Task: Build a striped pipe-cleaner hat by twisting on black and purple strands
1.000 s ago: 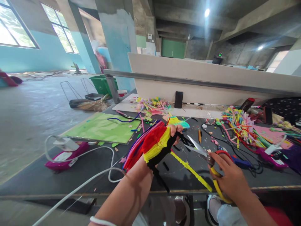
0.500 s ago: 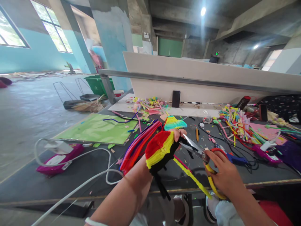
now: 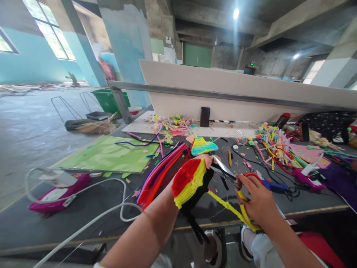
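A fuzzy pipe-cleaner piece point(image 3: 189, 180) in red, yellow and black is gripped by my left hand point(image 3: 208, 160), whose fingers are mostly hidden behind it. Black ends hang below the piece, and a yellow pipe cleaner point(image 3: 227, 205) trails to the lower right. My right hand point(image 3: 255, 195) holds scissors point(image 3: 242, 195) with red and yellow handles. Their blades lie over the black edge by my left fingertips. A bundle of red, pink and purple pipe cleaners point(image 3: 164, 173) lies left of the piece. Behind it rests a yellow and turquoise fuzzy piece point(image 3: 203, 146).
A green sheet point(image 3: 103, 154) and a magenta power strip point(image 3: 60, 191) with a white cable lie at left. A phone point(image 3: 205, 117) leans against the white partition. Pipe-cleaner scraps point(image 3: 275, 139), a pencil point(image 3: 230, 158) and a blue-handled tool point(image 3: 275, 185) lie to the right.
The scissor blades have come closer together at the black edge, and my right hand has moved slightly left. The camera has turned slightly right.
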Available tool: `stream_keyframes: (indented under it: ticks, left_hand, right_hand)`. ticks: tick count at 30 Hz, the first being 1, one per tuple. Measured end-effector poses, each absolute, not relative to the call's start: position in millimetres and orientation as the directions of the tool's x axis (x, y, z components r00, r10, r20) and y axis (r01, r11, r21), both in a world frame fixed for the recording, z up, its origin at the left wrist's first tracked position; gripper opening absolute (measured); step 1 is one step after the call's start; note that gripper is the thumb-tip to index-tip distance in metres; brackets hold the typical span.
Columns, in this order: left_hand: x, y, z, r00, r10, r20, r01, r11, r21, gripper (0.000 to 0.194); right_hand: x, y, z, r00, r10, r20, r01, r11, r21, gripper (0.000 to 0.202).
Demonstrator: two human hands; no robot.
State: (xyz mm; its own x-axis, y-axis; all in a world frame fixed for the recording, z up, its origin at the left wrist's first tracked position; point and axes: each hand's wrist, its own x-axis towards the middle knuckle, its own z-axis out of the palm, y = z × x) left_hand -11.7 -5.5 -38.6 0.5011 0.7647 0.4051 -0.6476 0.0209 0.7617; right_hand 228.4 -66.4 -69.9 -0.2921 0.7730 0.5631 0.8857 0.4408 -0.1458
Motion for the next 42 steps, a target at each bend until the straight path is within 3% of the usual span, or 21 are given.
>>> stream_keyframes:
  ticks: [12, 16, 19, 21, 27, 29, 31, 33, 35, 36, 39, 42]
  left_hand:
    - [-12.1, 0.1, -39.4, 0.546, 0.744, 0.385, -0.642, 0.077, 0.763, 0.033]
    - [-10.0, 5.9, -39.7, 0.551, 0.748, 0.369, -0.621, 0.073, 0.780, 0.033]
    - [-12.8, 12.7, -36.3, 0.594, 0.724, 0.350, -0.596, 0.105, 0.796, 0.031]
    - [-16.2, 17.2, -34.3, 0.607, 0.727, 0.320, -0.561, 0.106, 0.821, 0.028]
    - [-19.3, 31.9, -41.3, 0.599, 0.785, 0.159, -0.342, 0.071, 0.937, 0.021]
    - [-18.3, 36.8, -45.7, 0.596, 0.793, 0.126, -0.313, 0.085, 0.946, 0.022]
    - [-17.9, 40.2, -48.4, 0.579, 0.807, 0.115, -0.305, 0.084, 0.949, 0.026]
    - [-17.9, 41.3, -48.9, 0.567, 0.817, 0.104, -0.288, 0.078, 0.954, 0.029]
    - [-17.5, 40.2, -47.4, 0.572, 0.817, 0.071, -0.260, 0.099, 0.961, 0.031]
    - [-16.8, 39.1, -46.2, 0.577, 0.815, 0.047, -0.245, 0.118, 0.962, 0.032]
    - [-13.4, 35.5, -42.9, 0.573, 0.820, -0.004, -0.223, 0.161, 0.961, 0.032]
    - [-9.4, 33.2, -41.1, 0.548, 0.836, -0.030, -0.221, 0.179, 0.959, 0.029]
  right_hand:
    - [227.5, -61.1, -83.2, -0.309, 0.728, 0.612, 0.859, 0.490, -0.150, 0.040]
    - [224.2, -60.2, -84.9, -0.241, 0.758, 0.606, 0.828, 0.486, -0.279, 0.037]
    - [223.1, -54.1, -79.3, -0.081, 0.865, 0.495, 0.824, 0.337, -0.456, 0.033]
    - [224.2, -45.2, -76.3, -0.008, 0.927, 0.375, 0.833, 0.214, -0.511, 0.038]
    - [226.0, -15.2, -81.8, -0.026, 0.987, 0.159, 0.942, 0.077, -0.325, 0.070]
    - [224.7, -13.2, -77.6, -0.053, 0.992, 0.117, 0.954, 0.085, -0.286, 0.059]
    - [223.4, -16.8, -66.1, -0.056, 0.973, 0.222, 0.923, 0.135, -0.361, 0.041]
    - [222.1, -24.5, -50.3, -0.012, 0.938, 0.347, 0.754, 0.236, -0.613, 0.038]
    - [220.7, -34.0, -35.0, -0.066, 0.958, 0.279, 0.343, 0.284, -0.895, 0.046]
    - [220.1, -38.5, -29.0, -0.137, 0.961, 0.241, 0.119, 0.257, -0.959, 0.052]
    - [219.4, -47.8, -19.4, -0.307, 0.937, 0.168, -0.290, 0.076, -0.954, 0.065]
    - [222.1, -48.9, -20.3, -0.334, 0.928, 0.167, -0.422, 0.011, -0.906, 0.059]
